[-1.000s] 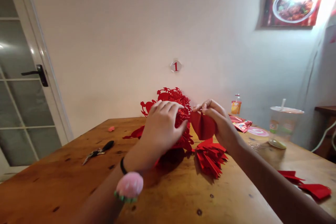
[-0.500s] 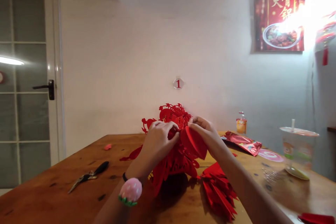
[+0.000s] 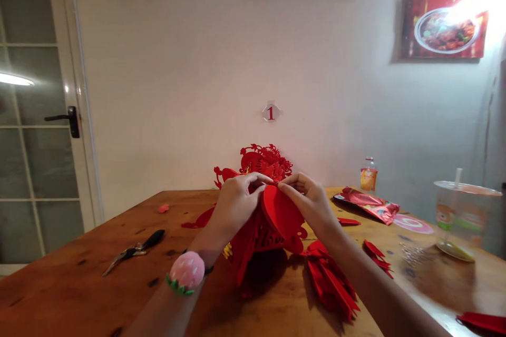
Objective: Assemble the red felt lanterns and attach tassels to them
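Mid-frame, the right hand (image 3: 314, 204) pinches a red disc (image 3: 282, 213) by its top edge. Left hand (image 3: 238, 197) fingers bend alongside; hold unclear. Ornament (image 3: 265, 160) behind.

Red decor. (image 3: 255, 234) pt. hid, poster (image 3: 446, 8) cut

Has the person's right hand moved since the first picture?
Yes: the right hand has moved leftward, now much closer to straight below the number sign on the wall.
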Motion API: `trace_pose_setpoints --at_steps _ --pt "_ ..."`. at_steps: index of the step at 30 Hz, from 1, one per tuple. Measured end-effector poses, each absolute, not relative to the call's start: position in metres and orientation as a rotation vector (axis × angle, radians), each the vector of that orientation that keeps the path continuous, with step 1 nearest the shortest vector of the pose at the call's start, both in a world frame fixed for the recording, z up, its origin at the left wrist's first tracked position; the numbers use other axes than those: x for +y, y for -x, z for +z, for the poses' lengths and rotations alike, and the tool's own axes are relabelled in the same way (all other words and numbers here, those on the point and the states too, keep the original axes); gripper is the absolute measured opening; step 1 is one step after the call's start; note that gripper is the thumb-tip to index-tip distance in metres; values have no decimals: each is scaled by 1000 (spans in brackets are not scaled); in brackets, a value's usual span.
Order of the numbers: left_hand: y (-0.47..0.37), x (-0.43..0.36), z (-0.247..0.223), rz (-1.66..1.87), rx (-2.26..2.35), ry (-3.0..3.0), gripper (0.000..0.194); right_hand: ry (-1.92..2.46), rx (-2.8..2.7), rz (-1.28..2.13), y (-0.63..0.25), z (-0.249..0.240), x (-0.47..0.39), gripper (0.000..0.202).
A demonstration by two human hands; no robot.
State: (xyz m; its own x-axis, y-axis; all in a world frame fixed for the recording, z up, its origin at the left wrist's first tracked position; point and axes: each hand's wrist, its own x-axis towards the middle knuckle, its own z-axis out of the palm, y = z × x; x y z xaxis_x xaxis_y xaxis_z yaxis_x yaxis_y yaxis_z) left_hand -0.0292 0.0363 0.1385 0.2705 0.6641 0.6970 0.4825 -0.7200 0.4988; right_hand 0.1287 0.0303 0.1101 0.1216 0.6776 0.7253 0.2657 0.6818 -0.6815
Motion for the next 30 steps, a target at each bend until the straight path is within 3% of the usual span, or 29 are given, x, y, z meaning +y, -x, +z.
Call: trace_pose_setpoints --at_steps 12,30 --pt "34 46 136 1259 879 -2191 19 950 -1614 17 -132 122 17 6" --pt "37 43 138 1249 761 -2415 17 968 -1646 -25 -135 127 11 8"
